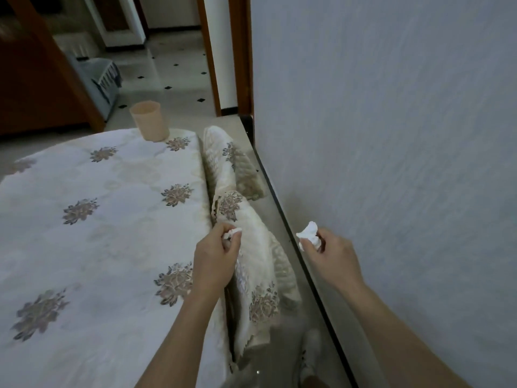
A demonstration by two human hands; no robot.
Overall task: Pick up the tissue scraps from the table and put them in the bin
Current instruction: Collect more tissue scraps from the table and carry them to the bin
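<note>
My left hand [215, 252] is closed around a small white tissue scrap [232, 233], held at the right edge of the table [92, 247], over the hanging tablecloth fold. Off the table, near the wall, my right hand [328, 252] grips a larger crumpled tissue scrap [309, 236]. A beige plastic bin [149, 121] stands upright at the far edge of the table, well ahead of both hands. Its inside is hidden from here.
A white tablecloth with flower patterns covers the table and drapes down its right side [251, 261]. A grey wall [391, 135] runs close along the right. A doorway with a brown frame [239, 51] and a tiled floor lie beyond. My shoe [307, 357] shows on the floor below.
</note>
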